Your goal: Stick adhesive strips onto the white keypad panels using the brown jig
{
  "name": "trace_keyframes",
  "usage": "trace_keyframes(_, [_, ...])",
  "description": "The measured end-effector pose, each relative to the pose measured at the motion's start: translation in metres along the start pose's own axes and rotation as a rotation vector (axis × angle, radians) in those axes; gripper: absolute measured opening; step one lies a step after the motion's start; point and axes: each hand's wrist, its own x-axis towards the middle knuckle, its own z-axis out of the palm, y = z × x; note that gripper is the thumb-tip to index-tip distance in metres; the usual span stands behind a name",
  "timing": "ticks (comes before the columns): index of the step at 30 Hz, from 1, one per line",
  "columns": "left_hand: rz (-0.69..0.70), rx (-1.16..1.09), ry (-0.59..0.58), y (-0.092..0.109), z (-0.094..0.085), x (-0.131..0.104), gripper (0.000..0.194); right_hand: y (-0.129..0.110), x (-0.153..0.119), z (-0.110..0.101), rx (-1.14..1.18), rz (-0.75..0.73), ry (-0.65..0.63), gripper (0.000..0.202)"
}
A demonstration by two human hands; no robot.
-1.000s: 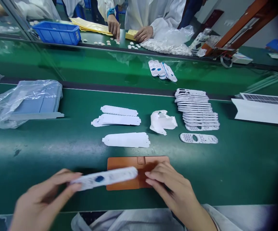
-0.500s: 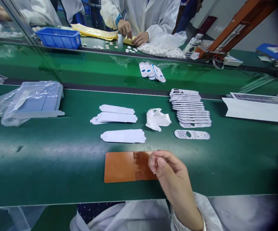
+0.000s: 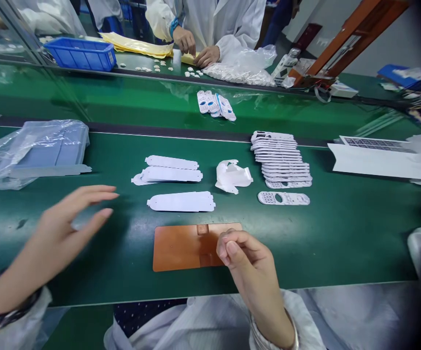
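My left hand (image 3: 70, 226) is over the left of the green table, fingers apart and holding nothing. Its nearest things are the white tapered strips (image 3: 181, 201), which lie to its right. My right hand (image 3: 249, 272) hovers at the right end of an orange rectangular plate (image 3: 176, 248), covering part of it. The thumb and fingers of that hand are pinched together; whatever is between them is hidden or too small to name. Behind the plate, more white strips (image 3: 172, 175) lie in a loose pile, beside a crumpled white piece (image 3: 233, 176).
White remote-control shells (image 3: 281, 160) form an overlapping row, with a single shell (image 3: 283, 198) in front. At left lies a plastic bag (image 3: 50, 150) of flat sheets; at right, white sheets (image 3: 381, 162). Several shells (image 3: 216, 105) sit on the green belt (image 3: 130, 104). Across it, a co-worker's hands (image 3: 196, 48) handle small pieces.
My left hand has come into view from the left, open. My right hand keeps its pinch over the plate. The shells on the belt have shifted left. The whole view has moved slightly.
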Motion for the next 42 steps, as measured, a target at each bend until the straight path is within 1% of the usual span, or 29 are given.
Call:
trace_keyframes(2, [0.107,-0.035,-0.067,0.021,0.020,0.013,0.028,0.002,-0.001,0.000,-0.005,-0.014,0.010,0.010])
trace_keyframes(4, [0.203,-0.011,-0.086,0.036,0.039,0.026,0.035,0.003,-0.003,0.000,-0.005,-0.031,0.018,0.011])
trace_keyframes(6, [0.240,0.019,-0.116,0.042,0.053,0.036,0.039,0.004,-0.006,0.001,-0.002,-0.046,0.020,0.012])
trace_keyframes(9, [0.248,0.034,-0.148,0.042,0.063,0.046,0.038,0.006,-0.009,0.001,0.007,-0.055,0.000,0.013])
trace_keyframes(14, [0.263,0.047,-0.134,0.042,0.063,0.045,0.033,0.005,-0.009,0.000,0.069,-0.053,-0.087,0.017])
trace_keyframes(17, [0.273,0.043,-0.100,0.046,0.062,0.042,0.032,0.004,-0.007,-0.001,0.090,-0.028,-0.124,0.021])
trace_keyframes(22, [0.304,0.040,-0.015,0.051,0.060,0.039,0.031,0.004,-0.008,-0.001,0.121,-0.015,-0.142,0.022])
trace_keyframes(25, [0.298,0.020,0.000,0.051,0.059,0.038,0.032,0.004,-0.008,0.000,0.135,-0.003,-0.147,0.022])
trace_keyframes(31, [0.224,-0.073,-0.021,0.046,0.060,0.040,0.037,0.004,-0.008,0.000,0.176,-0.009,-0.168,0.018])
trace_keyframes(37, [0.073,-0.217,-0.113,0.045,0.059,0.045,0.043,0.002,-0.010,0.003,0.161,-0.011,-0.158,0.019])
trace_keyframes(39, [0.044,-0.231,-0.111,0.045,0.058,0.046,0.041,0.001,-0.011,0.004,0.157,-0.013,-0.157,0.019])
trace_keyframes(42, [0.043,-0.215,-0.078,0.046,0.056,0.045,0.037,0.001,-0.013,0.005,0.137,-0.034,-0.150,0.019])
